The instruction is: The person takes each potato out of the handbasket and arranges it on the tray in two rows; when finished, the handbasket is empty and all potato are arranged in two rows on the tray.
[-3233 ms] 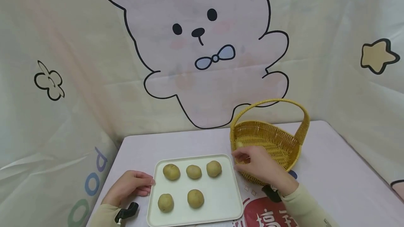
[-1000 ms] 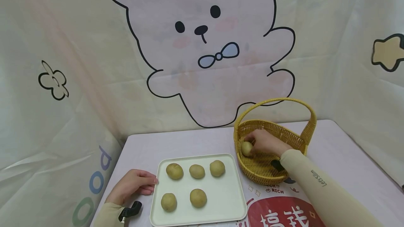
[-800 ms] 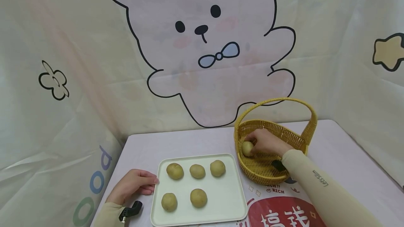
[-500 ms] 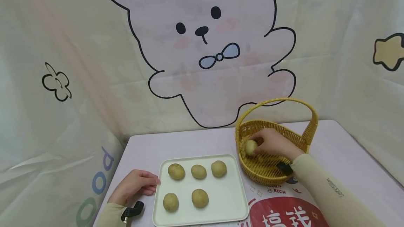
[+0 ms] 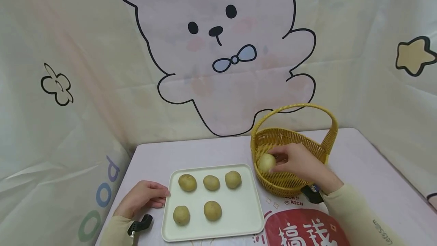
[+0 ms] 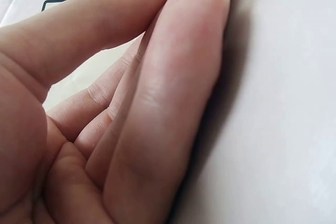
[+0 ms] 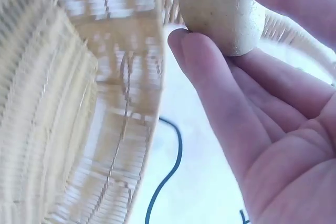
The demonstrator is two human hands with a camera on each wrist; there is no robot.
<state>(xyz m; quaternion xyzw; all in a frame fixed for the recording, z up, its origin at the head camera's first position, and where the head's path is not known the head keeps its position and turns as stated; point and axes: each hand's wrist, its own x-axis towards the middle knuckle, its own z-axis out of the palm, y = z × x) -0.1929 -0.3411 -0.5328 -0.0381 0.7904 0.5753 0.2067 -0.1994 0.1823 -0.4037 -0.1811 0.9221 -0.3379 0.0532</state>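
My right hand [image 5: 300, 162] pinches a small pale-yellow potato [image 5: 267, 162] between thumb and fingers, over the yellow wicker basket [image 5: 290, 185]. In the right wrist view that potato [image 7: 223, 14] appears above the basket's rim. Several more potatoes lie on the cream tray [image 5: 239, 221], such as a far-left potato [image 5: 187, 182] and a near-middle potato [image 5: 212, 210]. At the tray's left edge, my left hand [image 5: 145, 196] grips the rim; in the left wrist view its thumb [image 6: 105, 17] and fingers meet on a sliver of it.
A tall arched handle [image 5: 300, 105] spans the basket. The table [image 5: 205, 153] wears a pale cloth with a red printed patch [image 5: 304, 227] at the front. A fabric backdrop [image 5: 102, 117] with cartoon drawings stands behind and to both sides.
Earlier my right hand was at the basket's near-left rim, then deep inside with fingers on the potato. It has now lifted that potato upward. My left hand stays at the tray.
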